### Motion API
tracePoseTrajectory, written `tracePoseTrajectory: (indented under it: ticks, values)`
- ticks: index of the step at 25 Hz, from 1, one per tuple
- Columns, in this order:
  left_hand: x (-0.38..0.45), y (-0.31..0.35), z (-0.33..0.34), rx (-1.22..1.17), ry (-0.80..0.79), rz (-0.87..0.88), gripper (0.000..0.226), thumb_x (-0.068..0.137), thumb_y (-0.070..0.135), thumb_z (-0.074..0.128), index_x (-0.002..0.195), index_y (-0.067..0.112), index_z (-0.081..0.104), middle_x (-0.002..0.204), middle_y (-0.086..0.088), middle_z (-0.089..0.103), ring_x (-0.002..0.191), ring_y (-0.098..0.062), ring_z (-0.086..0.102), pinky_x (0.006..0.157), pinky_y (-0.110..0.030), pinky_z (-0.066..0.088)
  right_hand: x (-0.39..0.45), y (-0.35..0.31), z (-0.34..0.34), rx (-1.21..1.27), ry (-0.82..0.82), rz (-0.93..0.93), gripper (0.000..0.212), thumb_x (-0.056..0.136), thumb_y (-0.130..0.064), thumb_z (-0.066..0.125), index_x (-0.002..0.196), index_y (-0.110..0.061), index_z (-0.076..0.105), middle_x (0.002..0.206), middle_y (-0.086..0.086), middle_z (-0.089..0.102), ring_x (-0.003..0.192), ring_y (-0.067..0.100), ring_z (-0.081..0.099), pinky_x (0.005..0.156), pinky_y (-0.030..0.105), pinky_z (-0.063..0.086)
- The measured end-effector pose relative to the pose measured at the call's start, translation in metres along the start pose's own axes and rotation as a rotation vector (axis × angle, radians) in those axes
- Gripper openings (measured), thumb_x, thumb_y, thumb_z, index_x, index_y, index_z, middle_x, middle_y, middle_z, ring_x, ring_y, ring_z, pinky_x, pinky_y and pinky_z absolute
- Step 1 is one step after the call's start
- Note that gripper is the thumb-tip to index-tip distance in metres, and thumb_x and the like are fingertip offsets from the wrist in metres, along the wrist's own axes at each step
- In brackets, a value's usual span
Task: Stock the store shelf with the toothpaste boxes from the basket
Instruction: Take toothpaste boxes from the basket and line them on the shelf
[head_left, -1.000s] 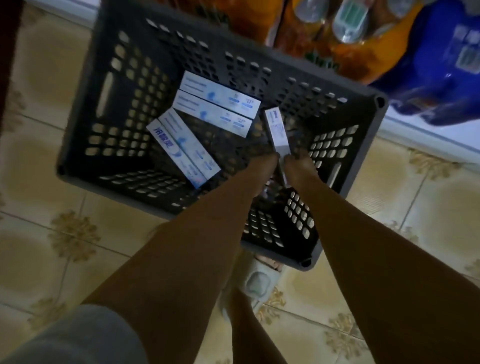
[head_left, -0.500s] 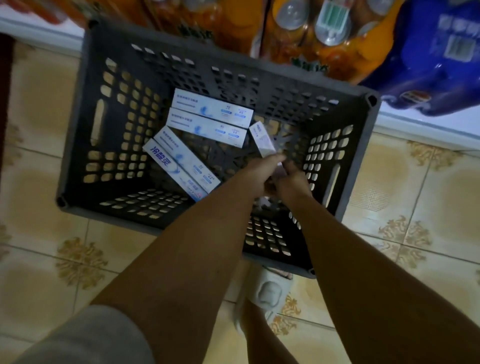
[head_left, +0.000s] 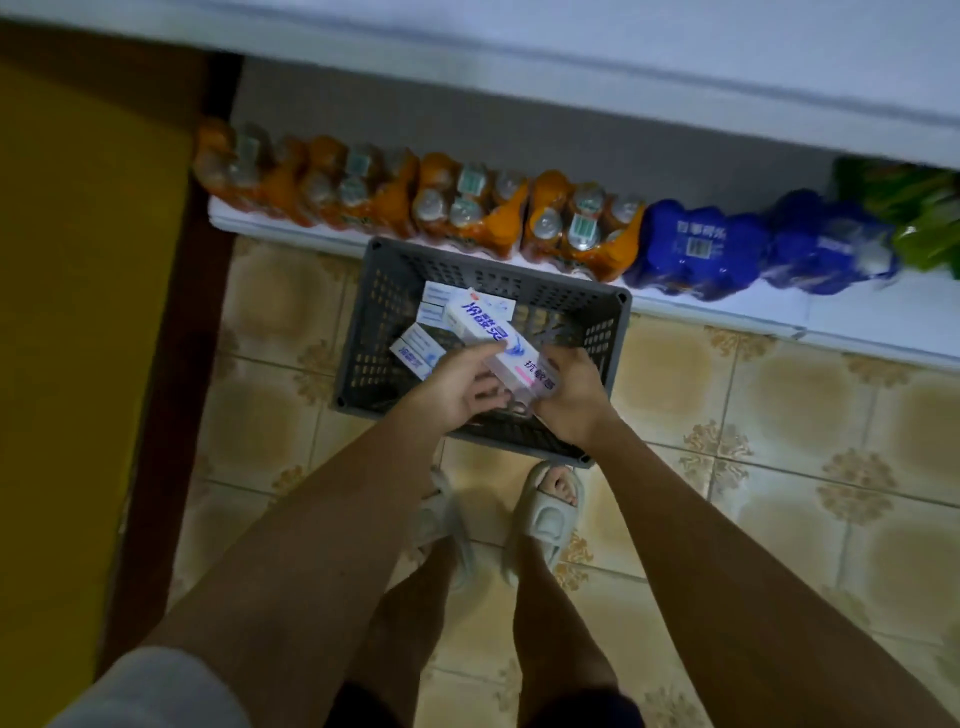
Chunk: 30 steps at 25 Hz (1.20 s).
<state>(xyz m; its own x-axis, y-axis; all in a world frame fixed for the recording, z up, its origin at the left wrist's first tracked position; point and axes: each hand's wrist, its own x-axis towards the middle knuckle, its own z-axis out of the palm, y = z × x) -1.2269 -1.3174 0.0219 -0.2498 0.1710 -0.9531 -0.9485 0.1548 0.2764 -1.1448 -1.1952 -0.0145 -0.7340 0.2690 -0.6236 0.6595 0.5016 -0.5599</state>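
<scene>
Both hands lift one toothpaste box above the basket.

The right hand (head_left: 569, 397) has its fingers wrapped on the near end of the toothpaste box (head_left: 496, 343), and the left hand (head_left: 457, 389) cups it from the side, fingers curled against its lower edge. This looks like the pick-up step; next the box must go up to a shelf. More boxes (head_left: 418, 351) lie in the grey basket (head_left: 613, 332) on the floor. The upper shelf (head_left: 623, 62) is blurred, its stock hidden.

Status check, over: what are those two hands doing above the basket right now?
Left hand and right hand both gripping one toothpaste box, lifted above the basket. More boxes left inside. Nothing in the way.
</scene>
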Motion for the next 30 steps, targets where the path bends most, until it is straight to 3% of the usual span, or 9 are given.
tracePoseTrajectory:
  ticks: [5, 11, 14, 17, 19, 22, 25, 27, 30]
  values:
    - [-0.117, 0.046, -0.030, -0.130, 0.000, 0.179, 0.033, 0.091, 0.031, 0.067, 0.118, 0.015, 0.058, 0.116, -0.011, 0.064, 0.100, -0.025, 0.064, 0.077, -0.035, 0.058, -0.092, -0.089, -0.093, -0.133, -0.051, -0.096, 0.065, 0.082, -0.013, 0.071, 0.142, -0.014, 0.046, 0.131, 0.014, 0.041, 0.124, 0.031, 0.040, 0.102, 0.029, 0.036]
    - [-0.240, 0.103, -0.046, 0.051, -0.199, 0.204, 0.035, 0.092, 0.025, 0.065, 0.122, 0.010, 0.057, 0.125, -0.018, 0.063, 0.110, -0.030, 0.065, 0.086, -0.038, 0.058, -0.168, -0.142, -0.173, -0.206, 0.066, -0.307, 0.057, 0.077, -0.029, 0.067, 0.126, -0.044, 0.042, 0.126, 0.001, 0.052, 0.115, 0.030, 0.045, 0.094, 0.043, 0.038]
    - [-0.293, 0.132, -0.043, 0.214, -0.277, 0.232, 0.039, 0.092, 0.031, 0.064, 0.124, 0.009, 0.062, 0.122, -0.015, 0.065, 0.116, -0.025, 0.061, 0.088, -0.038, 0.055, -0.199, -0.174, -0.209, -0.216, 0.154, -0.371, 0.056, 0.074, -0.017, 0.059, 0.122, -0.042, 0.045, 0.122, -0.001, 0.052, 0.113, 0.029, 0.043, 0.091, 0.048, 0.041]
    - [-0.332, 0.157, -0.043, 0.286, -0.344, 0.340, 0.024, 0.094, 0.015, 0.060, 0.116, 0.011, 0.065, 0.115, -0.013, 0.068, 0.106, -0.022, 0.065, 0.081, -0.037, 0.059, -0.228, -0.206, -0.244, -0.205, 0.243, -0.466, 0.057, 0.080, -0.010, 0.070, 0.130, -0.029, 0.049, 0.124, 0.000, 0.045, 0.117, 0.022, 0.036, 0.096, 0.038, 0.042]
    - [-0.354, 0.174, -0.046, 0.271, -0.387, 0.407, 0.029, 0.089, 0.005, 0.061, 0.117, 0.009, 0.064, 0.117, -0.015, 0.067, 0.108, -0.025, 0.064, 0.087, -0.039, 0.058, -0.248, -0.224, -0.268, -0.069, 0.248, -0.475, 0.068, 0.079, -0.015, 0.077, 0.137, -0.029, 0.045, 0.130, -0.002, 0.038, 0.120, 0.015, 0.035, 0.098, 0.028, 0.044]
    - [-0.385, 0.202, -0.047, 0.275, -0.443, 0.470, 0.043, 0.077, 0.000, 0.066, 0.120, 0.008, 0.062, 0.124, -0.018, 0.064, 0.115, -0.031, 0.061, 0.093, -0.042, 0.055, -0.273, -0.248, -0.303, 0.287, 0.181, -0.386, 0.069, 0.082, -0.033, 0.077, 0.141, -0.038, 0.040, 0.129, -0.010, 0.042, 0.110, 0.002, 0.052, 0.081, 0.011, 0.049]
    - [-0.417, 0.226, -0.039, 0.304, -0.458, 0.536, 0.043, 0.075, 0.000, 0.067, 0.117, 0.009, 0.063, 0.127, -0.019, 0.061, 0.119, -0.034, 0.058, 0.091, -0.042, 0.056, -0.289, -0.268, -0.324, 0.562, 0.045, -0.305, 0.042, 0.090, -0.043, 0.064, 0.128, -0.030, 0.053, 0.121, -0.001, 0.065, 0.100, 0.015, 0.069, 0.075, 0.025, 0.056]
    - [-0.436, 0.242, -0.032, 0.326, -0.481, 0.583, 0.040, 0.075, -0.001, 0.069, 0.113, 0.009, 0.065, 0.123, -0.018, 0.064, 0.117, -0.032, 0.059, 0.090, -0.041, 0.057, -0.294, -0.281, -0.334, 0.765, -0.011, -0.300, 0.034, 0.093, -0.040, 0.060, 0.121, -0.020, 0.058, 0.114, 0.010, 0.068, 0.090, 0.024, 0.071, 0.072, 0.035, 0.058]
    - [-0.468, 0.263, -0.026, 0.353, -0.567, 0.631, 0.059, 0.056, 0.005, 0.090, 0.111, 0.009, 0.070, 0.117, -0.016, 0.069, 0.111, -0.028, 0.064, 0.093, -0.039, 0.056, -0.302, -0.303, -0.357, 0.879, 0.018, -0.363, 0.031, 0.094, -0.031, 0.061, 0.119, -0.013, 0.061, 0.105, 0.016, 0.066, 0.079, 0.025, 0.067, 0.068, 0.032, 0.058]
